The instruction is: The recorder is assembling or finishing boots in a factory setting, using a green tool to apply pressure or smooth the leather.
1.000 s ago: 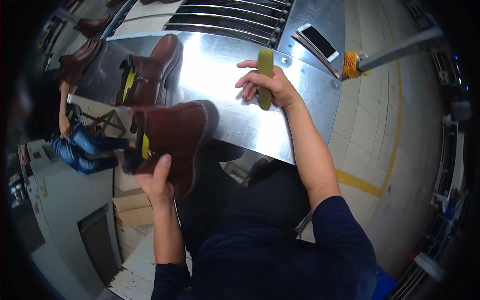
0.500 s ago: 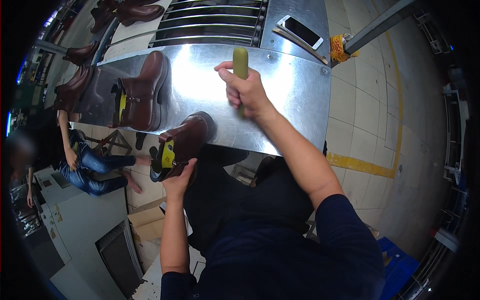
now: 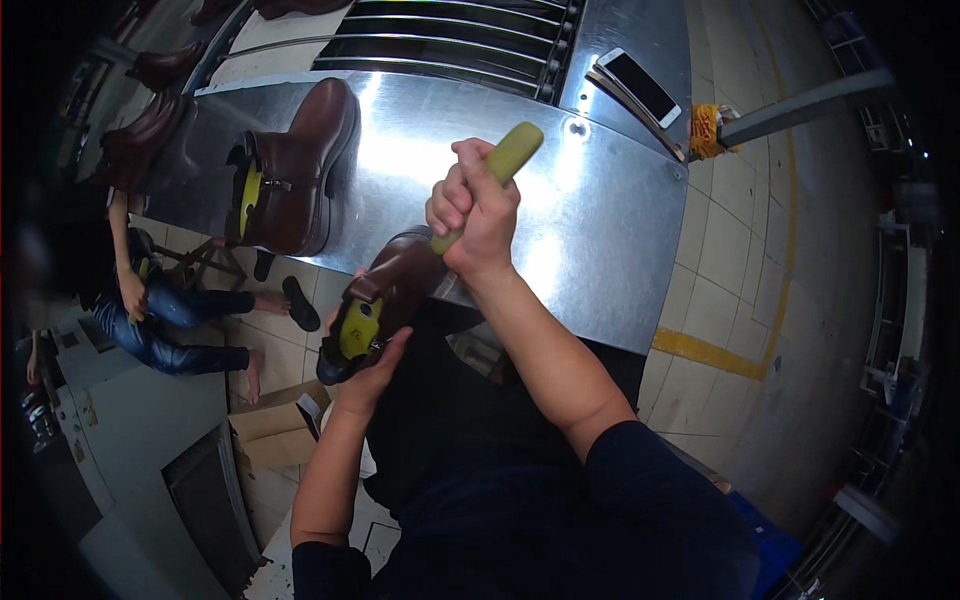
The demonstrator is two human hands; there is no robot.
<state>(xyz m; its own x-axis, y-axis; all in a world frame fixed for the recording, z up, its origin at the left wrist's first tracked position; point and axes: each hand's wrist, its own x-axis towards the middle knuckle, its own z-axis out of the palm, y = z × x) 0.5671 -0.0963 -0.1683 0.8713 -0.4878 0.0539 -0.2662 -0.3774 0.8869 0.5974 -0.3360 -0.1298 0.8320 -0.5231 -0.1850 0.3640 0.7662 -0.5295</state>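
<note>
My left hand (image 3: 373,380) is closed around the shaft of a dark brown leather boot (image 3: 397,276) with a yellow lining and a side zip. The boot tilts at the metal table's front edge, its toe pointing up and right. In my right hand (image 3: 480,208) is a smooth olive-green stick (image 3: 516,152) with rounded ends, gripped in a fist. The stick's lower end is against or just above the boot's toe; I cannot tell which. Another brown boot (image 3: 300,170) lies on its side on the table, left of my hands.
The shiny metal table (image 3: 590,240) spans the front, with a roller rack (image 3: 450,40) behind. A white phone (image 3: 640,85) lies at the back right, near a post wrapped in yellow (image 3: 706,130). More boots (image 3: 140,140) stand left. A seated person (image 3: 180,310) is at far left, beside a cardboard box (image 3: 275,428).
My right hand has come down and left toward the boot, and the stick now slants. My left hand has brought the boot slightly right. The whole view has also shifted.
</note>
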